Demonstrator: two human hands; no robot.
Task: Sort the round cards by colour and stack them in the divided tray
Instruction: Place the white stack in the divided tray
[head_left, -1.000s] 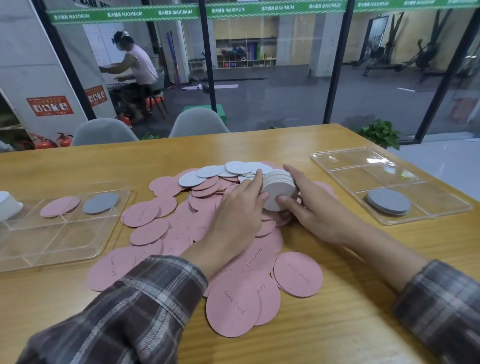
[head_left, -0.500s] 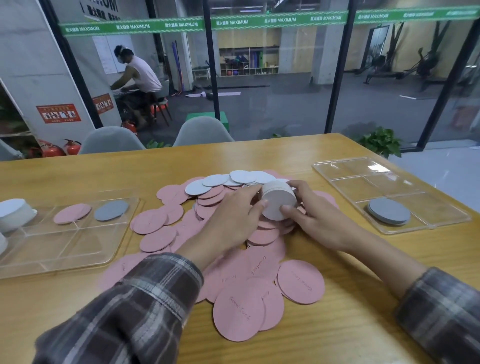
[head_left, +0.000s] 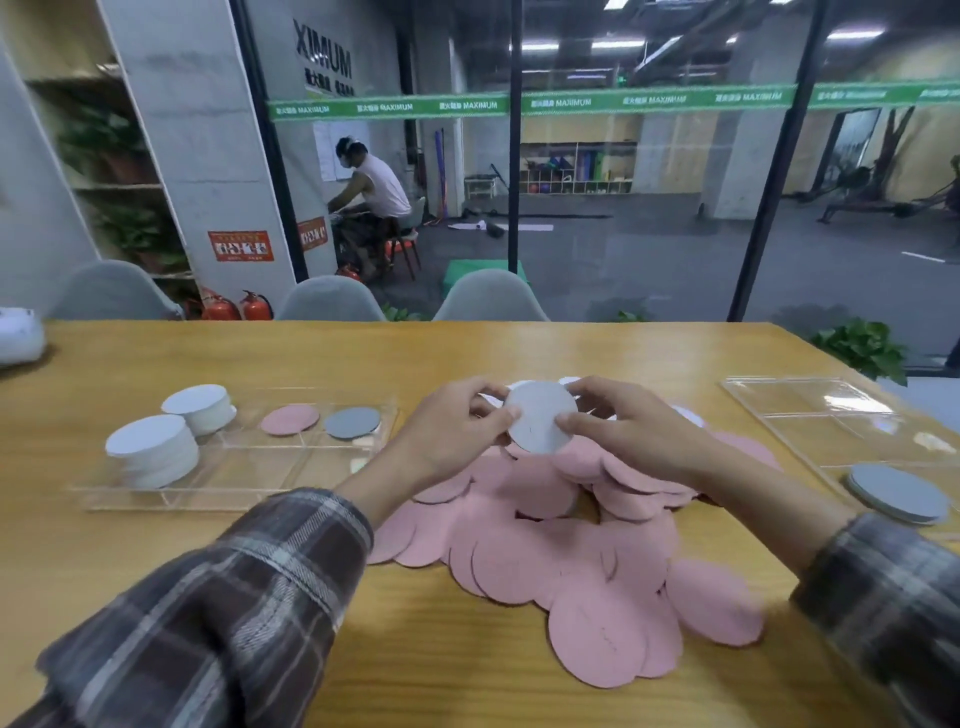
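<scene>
Left hand (head_left: 447, 434) and right hand (head_left: 631, 428) both pinch 1 bundle of white cards (head_left: 540, 423) above the pink pile (head_left: 566, 540), probably squaring it for the left tray (head_left: 234, 480).

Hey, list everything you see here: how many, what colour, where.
table: one, wooden, across the view
left tray: one, clear, divided, table's left
white stacks: two, white, left tray's left end
pink card: one, pink, left tray's far row
grey card: one, grey, beside the pink card
pink pile: many, pink, table centre
right tray: one, clear, table's right
grey stack: one, grey, right tray's near end
held stack: one, white, above the pink pile
chairs: three, grey, behind the table
fire extinguishers: two, red, behind the chairs
left hand: one, grips held stack's left edge
right hand: one, grips its right edge
</scene>
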